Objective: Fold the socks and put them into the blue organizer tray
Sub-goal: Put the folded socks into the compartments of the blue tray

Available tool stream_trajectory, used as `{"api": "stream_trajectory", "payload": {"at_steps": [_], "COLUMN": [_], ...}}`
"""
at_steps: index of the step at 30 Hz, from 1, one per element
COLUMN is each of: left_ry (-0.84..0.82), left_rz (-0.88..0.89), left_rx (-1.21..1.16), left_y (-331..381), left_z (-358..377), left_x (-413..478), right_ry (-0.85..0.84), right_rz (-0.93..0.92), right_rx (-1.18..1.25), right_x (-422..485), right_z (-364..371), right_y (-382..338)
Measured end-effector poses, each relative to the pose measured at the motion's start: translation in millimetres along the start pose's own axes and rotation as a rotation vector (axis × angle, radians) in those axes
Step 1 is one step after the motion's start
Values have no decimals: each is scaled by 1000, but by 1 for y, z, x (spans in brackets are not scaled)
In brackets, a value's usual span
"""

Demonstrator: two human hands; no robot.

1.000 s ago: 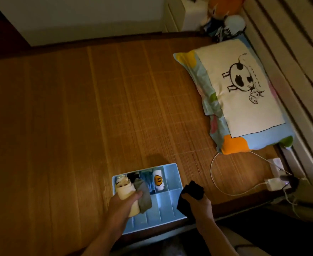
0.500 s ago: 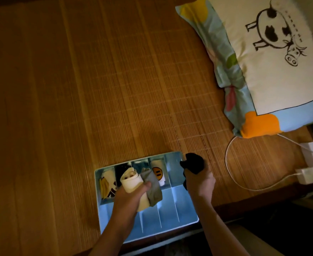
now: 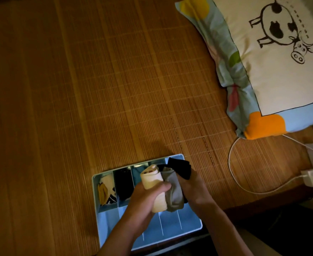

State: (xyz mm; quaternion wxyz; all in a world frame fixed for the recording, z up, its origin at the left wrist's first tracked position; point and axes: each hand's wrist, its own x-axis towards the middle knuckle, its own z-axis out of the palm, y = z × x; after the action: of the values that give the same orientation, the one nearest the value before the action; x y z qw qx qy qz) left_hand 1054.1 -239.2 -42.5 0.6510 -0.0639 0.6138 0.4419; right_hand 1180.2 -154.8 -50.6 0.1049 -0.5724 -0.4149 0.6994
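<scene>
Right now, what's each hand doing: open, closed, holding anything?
Left hand: closed, gripping the cream sock, grey sock beside it.
Right hand: closed, holding the black sock.

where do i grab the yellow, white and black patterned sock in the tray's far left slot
Probably from straight above, pinching the top of the yellow, white and black patterned fabric sock front to back. It fills the leftmost far compartment of the blue plastic organizer tray, whose walls hug its left and right sides.
</scene>
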Motion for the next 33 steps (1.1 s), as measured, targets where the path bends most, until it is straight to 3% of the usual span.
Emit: {"api": "stream_trajectory", "payload": {"at_steps": [5,8,11,14,18,23,26,30,33], "left_ry": [-101,-159,-250,-280,-235,-73,-29,-65,-62], "left_rz": [-82,-181,-265,-303,-302,-204,-160,-124,-107], "left_rx": [8,-62,-141,-211,-176,-16,-46,-61,-73], "left_y": [8,15,17,13,10,6,6,2,-1], "left_z": [0,-2,-3,-7,-12,-23,-38,-53,-63], "left_x": [6,9,10,13,14,8,-2,-18,-25], "right_ry": [-211,-384,-474,-459,-300,173,335,413,563], "right_rz": [151,99,80,78,-68,-75,2,-155,-71], "right_rx": [424,637,706,677,426,185,-148,-727,-1028], "right_x": [-9,-15,-16,-14,-11,-6,5,19,25], "right_z": [-7,-14,-17,-18,-20,-12,-1,22,41], "right_y": [9,12,17,22,22,23,23,39,54]}}
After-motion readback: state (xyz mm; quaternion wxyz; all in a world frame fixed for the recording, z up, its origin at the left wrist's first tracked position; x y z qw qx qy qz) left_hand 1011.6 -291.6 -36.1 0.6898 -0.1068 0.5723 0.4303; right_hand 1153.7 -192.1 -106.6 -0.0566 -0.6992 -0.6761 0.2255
